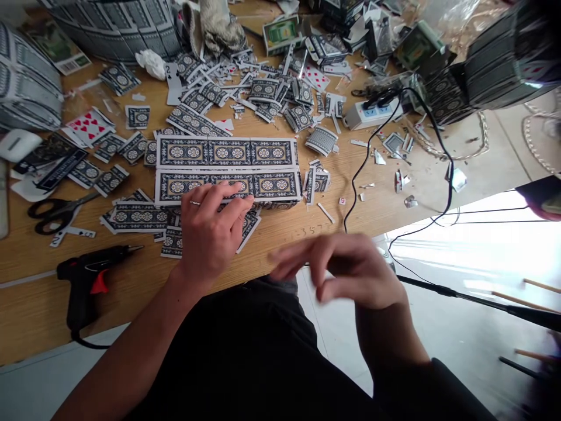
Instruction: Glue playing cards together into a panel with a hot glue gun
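My left hand [214, 225], with a ring on one finger, rests on the near side of a long box-like piece covered in playing cards [228, 153]. Its fingers lie across the upper face, bent and slightly apart, not wrapped round the piece. Two rows of patterned card backs with white borders show on that face. My right hand [346, 266] is in the air right of my lap, blurred by motion, its fingers apart and nothing seen in them. Cut card strips [140, 216] lie under and beside the piece, near my left hand.
A black glue gun [83, 280] and black scissors [59, 211] lie at left. Card scraps [263, 90] cover the table's back. A white power strip [372, 114] with black cables stands at right. Large card-covered forms [116, 26] stand behind. The table edge runs before my lap.
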`<control>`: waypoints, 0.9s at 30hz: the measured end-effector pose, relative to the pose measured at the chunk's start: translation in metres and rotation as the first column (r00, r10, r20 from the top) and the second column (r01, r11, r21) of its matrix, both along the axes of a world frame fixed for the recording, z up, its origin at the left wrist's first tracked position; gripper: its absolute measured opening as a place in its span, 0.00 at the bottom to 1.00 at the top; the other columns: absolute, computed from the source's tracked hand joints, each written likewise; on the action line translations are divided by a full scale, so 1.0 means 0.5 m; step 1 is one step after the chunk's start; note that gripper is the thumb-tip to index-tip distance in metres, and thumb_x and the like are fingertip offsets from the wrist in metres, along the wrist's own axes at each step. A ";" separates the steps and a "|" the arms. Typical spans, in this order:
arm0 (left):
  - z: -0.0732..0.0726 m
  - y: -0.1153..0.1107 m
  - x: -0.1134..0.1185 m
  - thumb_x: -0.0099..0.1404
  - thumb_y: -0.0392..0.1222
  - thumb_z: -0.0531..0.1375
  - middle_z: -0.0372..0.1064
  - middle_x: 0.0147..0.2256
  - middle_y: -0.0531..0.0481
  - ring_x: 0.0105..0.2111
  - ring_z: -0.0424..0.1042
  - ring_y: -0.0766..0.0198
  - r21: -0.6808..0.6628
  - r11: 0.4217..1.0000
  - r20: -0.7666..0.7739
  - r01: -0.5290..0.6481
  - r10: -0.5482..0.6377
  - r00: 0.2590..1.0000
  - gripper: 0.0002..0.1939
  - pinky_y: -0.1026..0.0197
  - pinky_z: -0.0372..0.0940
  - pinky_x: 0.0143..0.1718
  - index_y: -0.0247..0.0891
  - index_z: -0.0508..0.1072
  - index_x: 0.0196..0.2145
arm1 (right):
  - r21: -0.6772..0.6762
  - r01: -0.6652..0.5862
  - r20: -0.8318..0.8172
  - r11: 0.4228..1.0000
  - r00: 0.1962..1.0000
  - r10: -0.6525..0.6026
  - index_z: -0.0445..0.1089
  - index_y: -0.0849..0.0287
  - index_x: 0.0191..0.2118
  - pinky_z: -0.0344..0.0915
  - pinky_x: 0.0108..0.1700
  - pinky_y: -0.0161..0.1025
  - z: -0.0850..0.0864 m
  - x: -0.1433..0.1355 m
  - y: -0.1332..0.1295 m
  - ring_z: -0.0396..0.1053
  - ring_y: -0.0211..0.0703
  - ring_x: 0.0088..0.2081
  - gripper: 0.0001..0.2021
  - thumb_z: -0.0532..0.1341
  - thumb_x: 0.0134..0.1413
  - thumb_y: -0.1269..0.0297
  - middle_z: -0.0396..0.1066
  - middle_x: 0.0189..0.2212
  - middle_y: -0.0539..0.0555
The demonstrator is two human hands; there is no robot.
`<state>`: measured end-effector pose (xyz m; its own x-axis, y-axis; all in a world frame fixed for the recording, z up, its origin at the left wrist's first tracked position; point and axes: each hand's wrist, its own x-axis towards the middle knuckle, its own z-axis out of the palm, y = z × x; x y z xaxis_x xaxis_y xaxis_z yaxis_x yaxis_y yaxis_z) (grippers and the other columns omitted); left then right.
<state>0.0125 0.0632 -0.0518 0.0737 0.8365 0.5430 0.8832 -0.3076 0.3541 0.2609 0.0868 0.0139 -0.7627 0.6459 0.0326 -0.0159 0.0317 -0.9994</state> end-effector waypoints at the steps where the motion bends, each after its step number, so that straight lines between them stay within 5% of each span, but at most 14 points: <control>1: 0.000 0.000 0.000 0.76 0.39 0.64 0.82 0.52 0.48 0.55 0.78 0.51 0.001 1.000 -0.001 -0.004 0.004 1.000 0.05 0.45 0.66 0.57 0.46 0.81 0.43 | 0.098 0.248 -0.025 0.964 0.969 -0.247 0.71 0.54 0.38 0.85 0.44 0.49 -0.008 -0.009 0.002 0.86 0.51 0.44 0.16 0.66 0.72 0.48 0.80 0.60 0.62; 3: 0.001 0.001 0.001 0.76 0.40 0.64 0.82 0.51 0.48 0.54 0.78 0.51 -0.001 1.000 0.004 -0.012 0.012 1.000 0.05 0.45 0.67 0.57 0.46 0.81 0.43 | 0.374 0.604 -0.014 0.704 0.762 -0.647 0.71 0.52 0.41 0.84 0.44 0.50 -0.024 -0.021 0.007 0.85 0.50 0.44 0.12 0.65 0.73 0.50 0.74 0.67 0.62; 4: 0.002 0.001 0.001 0.76 0.40 0.64 0.82 0.51 0.48 0.54 0.78 0.51 -0.003 1.000 0.010 -0.011 0.011 1.000 0.05 0.45 0.67 0.57 0.46 0.81 0.43 | 0.514 0.640 0.024 0.571 0.655 -0.756 0.71 0.51 0.42 0.83 0.43 0.49 -0.029 -0.023 0.009 0.85 0.49 0.44 0.09 0.66 0.72 0.53 0.72 0.69 0.61; 6: 0.003 0.001 0.002 0.76 0.39 0.64 0.82 0.51 0.48 0.54 0.79 0.51 -0.001 1.000 0.022 -0.006 0.006 1.000 0.05 0.45 0.67 0.57 0.46 0.82 0.43 | 0.712 0.493 0.203 0.500 0.538 -0.819 0.73 0.52 0.42 0.80 0.37 0.47 -0.028 -0.014 0.009 0.83 0.48 0.39 0.06 0.67 0.71 0.58 0.77 0.63 0.61; 10: 0.003 0.002 0.002 0.75 0.38 0.65 0.82 0.50 0.48 0.53 0.79 0.51 -0.010 1.000 0.040 -0.013 0.014 0.999 0.05 0.44 0.67 0.56 0.46 0.82 0.41 | 0.590 0.066 0.655 0.804 0.543 -0.525 0.74 0.53 0.42 0.71 0.28 0.41 0.017 0.025 -0.006 0.77 0.45 0.26 0.03 0.66 0.71 0.63 0.81 0.30 0.50; 13: 0.001 0.002 0.002 0.74 0.37 0.65 0.82 0.51 0.47 0.53 0.78 0.51 -0.026 1.000 0.053 -0.011 0.012 0.999 0.06 0.43 0.66 0.58 0.46 0.82 0.42 | 0.267 -0.111 0.514 0.957 0.857 -0.044 0.75 0.52 0.41 0.78 0.38 0.39 0.045 0.030 -0.014 0.82 0.43 0.35 0.05 0.67 0.72 0.61 0.85 0.39 0.51; 14: 0.001 0.002 0.002 0.74 0.37 0.65 0.82 0.51 0.47 0.53 0.78 0.51 -0.024 1.000 0.055 -0.010 0.011 0.998 0.06 0.43 0.66 0.58 0.46 0.83 0.42 | 0.204 -0.110 0.388 0.973 0.921 0.023 0.75 0.53 0.40 0.80 0.41 0.40 0.045 0.024 -0.014 0.84 0.44 0.39 0.07 0.68 0.71 0.59 0.85 0.45 0.53; 16: 0.001 0.002 0.002 0.75 0.38 0.65 0.83 0.51 0.48 0.53 0.78 0.51 -0.018 1.000 0.051 -0.014 0.015 0.999 0.05 0.44 0.66 0.57 0.46 0.83 0.42 | 0.234 0.147 0.198 0.961 0.961 -0.195 0.74 0.53 0.39 0.81 0.40 0.43 0.032 0.007 -0.007 0.84 0.46 0.39 0.09 0.69 0.70 0.57 0.82 0.56 0.59; 18: 0.001 0.002 0.002 0.75 0.39 0.65 0.83 0.51 0.48 0.52 0.79 0.51 -0.007 1.000 0.043 -0.017 0.018 0.999 0.05 0.45 0.67 0.56 0.45 0.83 0.41 | 0.407 0.432 0.175 0.805 0.828 -0.533 0.73 0.53 0.40 0.81 0.39 0.46 0.010 -0.006 0.001 0.83 0.45 0.36 0.08 0.69 0.70 0.58 0.77 0.63 0.62; 20: 0.001 0.002 0.002 0.75 0.40 0.65 0.83 0.50 0.48 0.52 0.79 0.52 -0.002 1.000 0.037 -0.017 0.017 0.999 0.05 0.46 0.67 0.55 0.45 0.83 0.41 | 0.584 0.444 0.293 0.679 0.665 -0.687 0.74 0.54 0.41 0.80 0.38 0.46 -0.003 -0.007 0.006 0.81 0.43 0.32 0.06 0.68 0.70 0.60 0.78 0.63 0.63; 22: 0.001 0.002 0.003 0.75 0.40 0.66 0.83 0.50 0.48 0.52 0.79 0.51 -0.002 1.000 0.043 -0.020 0.020 0.999 0.05 0.45 0.67 0.55 0.45 0.83 0.41 | 0.586 0.269 0.510 0.765 0.611 -0.605 0.74 0.53 0.41 0.77 0.34 0.44 0.006 0.004 0.004 0.78 0.43 0.28 0.03 0.67 0.70 0.63 0.84 0.50 0.58; 24: 0.000 0.002 0.003 0.75 0.39 0.65 0.83 0.50 0.48 0.52 0.79 0.51 -0.010 1.000 0.052 -0.021 0.022 0.998 0.05 0.45 0.66 0.56 0.46 0.83 0.41 | 0.343 0.093 0.634 0.935 0.711 -0.303 0.74 0.52 0.41 0.74 0.29 0.40 0.035 0.017 -0.007 0.77 0.42 0.25 0.04 0.65 0.73 0.62 0.84 0.33 0.50; 26: 0.000 0.002 0.004 0.75 0.38 0.65 0.82 0.50 0.47 0.52 0.78 0.51 -0.015 1.000 0.056 -0.023 0.023 0.998 0.06 0.45 0.65 0.56 0.46 0.83 0.42 | 0.022 -0.152 0.457 0.988 0.881 0.125 0.74 0.52 0.42 0.78 0.35 0.39 0.065 0.023 -0.019 0.83 0.44 0.33 0.06 0.65 0.74 0.59 0.84 0.32 0.50; 27: 0.000 0.002 0.004 0.75 0.38 0.65 0.82 0.50 0.47 0.52 0.78 0.51 -0.016 1.000 0.053 -0.023 0.024 0.998 0.06 0.45 0.65 0.56 0.46 0.83 0.42 | 0.005 -0.175 0.339 0.985 0.927 0.163 0.73 0.52 0.40 0.79 0.38 0.41 0.075 0.022 -0.023 0.85 0.47 0.39 0.08 0.66 0.73 0.57 0.84 0.34 0.52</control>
